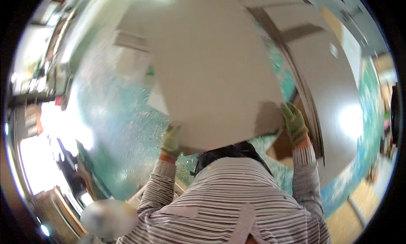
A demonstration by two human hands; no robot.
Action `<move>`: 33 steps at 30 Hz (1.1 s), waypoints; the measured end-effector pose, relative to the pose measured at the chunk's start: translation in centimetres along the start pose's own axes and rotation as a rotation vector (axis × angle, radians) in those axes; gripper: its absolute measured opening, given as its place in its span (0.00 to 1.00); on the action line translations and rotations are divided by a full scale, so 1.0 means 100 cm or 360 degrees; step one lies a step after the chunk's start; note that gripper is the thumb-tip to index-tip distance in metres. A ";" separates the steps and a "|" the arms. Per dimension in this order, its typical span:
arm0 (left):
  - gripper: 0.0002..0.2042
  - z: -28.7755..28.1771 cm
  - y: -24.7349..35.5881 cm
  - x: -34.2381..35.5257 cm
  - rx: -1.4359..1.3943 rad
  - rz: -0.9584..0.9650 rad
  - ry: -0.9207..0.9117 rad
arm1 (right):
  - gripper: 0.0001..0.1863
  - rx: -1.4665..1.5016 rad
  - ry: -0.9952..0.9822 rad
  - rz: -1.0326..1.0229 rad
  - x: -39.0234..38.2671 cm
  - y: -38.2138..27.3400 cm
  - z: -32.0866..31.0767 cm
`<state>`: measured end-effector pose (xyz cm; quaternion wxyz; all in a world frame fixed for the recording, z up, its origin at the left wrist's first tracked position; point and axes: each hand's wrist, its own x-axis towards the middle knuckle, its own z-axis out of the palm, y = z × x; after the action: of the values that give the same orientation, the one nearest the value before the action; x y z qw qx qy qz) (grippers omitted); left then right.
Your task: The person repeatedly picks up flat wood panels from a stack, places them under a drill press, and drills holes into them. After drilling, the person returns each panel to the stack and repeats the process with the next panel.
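Observation:
A large grey-beige flat panel (pixel 211 75) fills the middle of the view, its near edge just before my striped torso. My left hand (pixel 171 139) in a green glove grips its near left corner. My right hand (pixel 294 123), also gloved in green, is closed on its right edge near the right corner, its fingers partly showing along the side.
Stacked similar panels (pixel 334 96) lie to the right, beside a brown strip. The worn green-blue floor (pixel 110 130) shows at the left, with scattered debris and smaller boards beyond. Cluttered boards (pixel 55 214) and bright openings line the far left; more items stand at the far right.

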<state>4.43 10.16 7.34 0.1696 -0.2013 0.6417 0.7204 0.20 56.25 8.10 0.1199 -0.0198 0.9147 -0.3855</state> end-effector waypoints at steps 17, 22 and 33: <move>0.37 -0.159 0.085 0.230 0.2281 0.0500 0.1406 | 0.22 0.0734 -0.0038 0.0565 0.011 -0.020 0.036; 0.27 -0.204 0.087 0.206 0.0724 -0.0106 0.0385 | 0.19 0.1083 0.0121 0.0808 0.014 -0.029 0.042; 0.18 -0.054 0.042 0.124 -0.0280 -0.0064 0.0669 | 0.13 0.1235 0.0396 0.0452 0.001 -0.017 0.051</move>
<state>-7.95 4.16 4.18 0.0281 -0.3737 0.5935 0.7123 1.17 51.49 5.86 0.0591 0.1996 0.7029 -0.6801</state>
